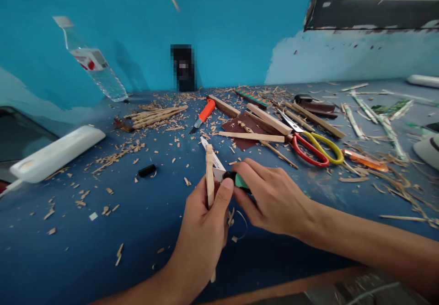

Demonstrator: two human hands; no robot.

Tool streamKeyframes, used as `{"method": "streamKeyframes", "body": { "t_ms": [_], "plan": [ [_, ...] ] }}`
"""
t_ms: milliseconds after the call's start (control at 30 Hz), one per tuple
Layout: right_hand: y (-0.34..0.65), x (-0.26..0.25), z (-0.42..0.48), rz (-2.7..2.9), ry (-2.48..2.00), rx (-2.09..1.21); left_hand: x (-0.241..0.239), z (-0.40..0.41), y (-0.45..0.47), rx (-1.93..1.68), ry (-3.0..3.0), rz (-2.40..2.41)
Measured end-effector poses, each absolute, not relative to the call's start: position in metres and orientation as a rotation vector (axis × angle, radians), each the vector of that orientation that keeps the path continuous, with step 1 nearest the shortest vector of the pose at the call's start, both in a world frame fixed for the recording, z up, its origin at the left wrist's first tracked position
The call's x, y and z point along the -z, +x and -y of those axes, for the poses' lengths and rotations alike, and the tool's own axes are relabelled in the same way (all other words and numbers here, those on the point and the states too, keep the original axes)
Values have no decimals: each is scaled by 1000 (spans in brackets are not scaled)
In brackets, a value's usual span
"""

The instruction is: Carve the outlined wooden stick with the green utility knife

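Note:
My left hand (206, 222) is closed around a pale wooden stick (209, 172), held nearly upright with a notched, carved top. The lower end of the stick shows beneath the hand. My right hand (274, 195) grips a knife (242, 182) with a green and black handle, mostly hidden by the fingers. Its short blade (218, 174) meets the stick's right side. My left thumb presses near the base of the blade. Just behind the stick is a white strip (213, 155) with small print. A small black cap (147, 171) lies to the left.
Wood shavings litter the blue table (103, 232). Beyond the hands lie an orange utility knife (205, 114), wood strips (269, 118), sandpaper (242, 133) and scissors (312, 147). At left are a bundle of sticks (157, 115), a white object (60, 152) and a water bottle (94, 67).

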State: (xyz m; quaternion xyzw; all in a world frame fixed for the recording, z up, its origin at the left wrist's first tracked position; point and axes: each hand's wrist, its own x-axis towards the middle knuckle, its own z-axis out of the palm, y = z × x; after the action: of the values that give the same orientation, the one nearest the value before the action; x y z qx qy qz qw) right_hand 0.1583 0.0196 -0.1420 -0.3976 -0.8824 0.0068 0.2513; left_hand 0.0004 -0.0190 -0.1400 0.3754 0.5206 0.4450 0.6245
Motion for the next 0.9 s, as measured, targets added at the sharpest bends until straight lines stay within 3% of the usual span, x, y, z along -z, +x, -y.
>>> {"method": "streamKeyframes", "body": {
  "t_ms": [233, 533, 900],
  "plan": [
    [179, 131, -32, 2295, -794, -328, 137, 29, -12, -1004, 808, -986],
    [173, 137, -26, 2477, -733, -34, 138, 26, -19, -959, 833, -984],
    [163, 137, -16, 2414, -759, 41, 132, 32, -12, -1066, 1104, -1056]
  ]
}}
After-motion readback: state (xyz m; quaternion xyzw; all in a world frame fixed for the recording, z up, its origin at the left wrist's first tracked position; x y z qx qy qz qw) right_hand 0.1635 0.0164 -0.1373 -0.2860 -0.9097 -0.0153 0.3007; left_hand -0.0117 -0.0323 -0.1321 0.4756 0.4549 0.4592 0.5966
